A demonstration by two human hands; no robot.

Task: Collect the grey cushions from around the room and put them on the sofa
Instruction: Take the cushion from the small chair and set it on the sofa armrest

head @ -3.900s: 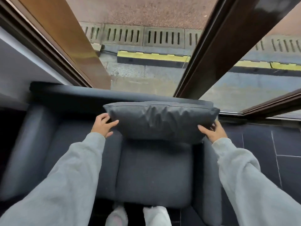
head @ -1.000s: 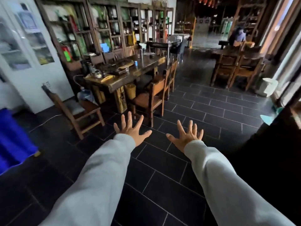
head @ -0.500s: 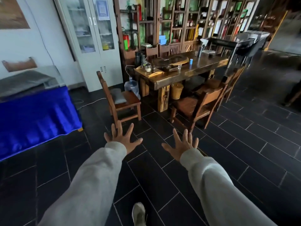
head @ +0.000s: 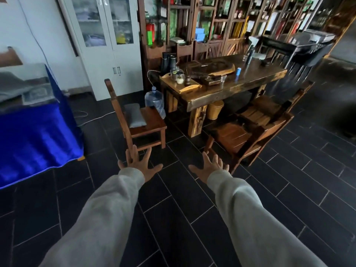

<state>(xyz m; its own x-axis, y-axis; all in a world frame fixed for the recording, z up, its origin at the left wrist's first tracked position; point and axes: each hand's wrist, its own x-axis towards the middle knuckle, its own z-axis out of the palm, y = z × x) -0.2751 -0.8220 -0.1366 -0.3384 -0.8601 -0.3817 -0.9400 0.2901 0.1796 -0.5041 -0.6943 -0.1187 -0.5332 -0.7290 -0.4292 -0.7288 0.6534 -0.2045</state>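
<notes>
A small grey cushion (head: 134,115) leans against the back of a wooden chair (head: 152,122) ahead of me, left of centre. My left hand (head: 139,163) is stretched out in front, fingers spread, empty, just below that chair and well short of the cushion. My right hand (head: 210,166) is held out beside it, also spread and empty. The sofa is out of view.
A long wooden table (head: 250,78) with a tea tray and cups stands behind the chair, with more wooden chairs (head: 256,132) at its near side. A water jug (head: 156,102) sits by the chair. A blue-draped table (head: 36,135) is at left, a white cabinet (head: 107,45) behind.
I have left the sofa, where a cushion was set down, and turned into the room. Over the last second the chair with the cushion has drawn closer and nearer centre; both hands stay spread.
</notes>
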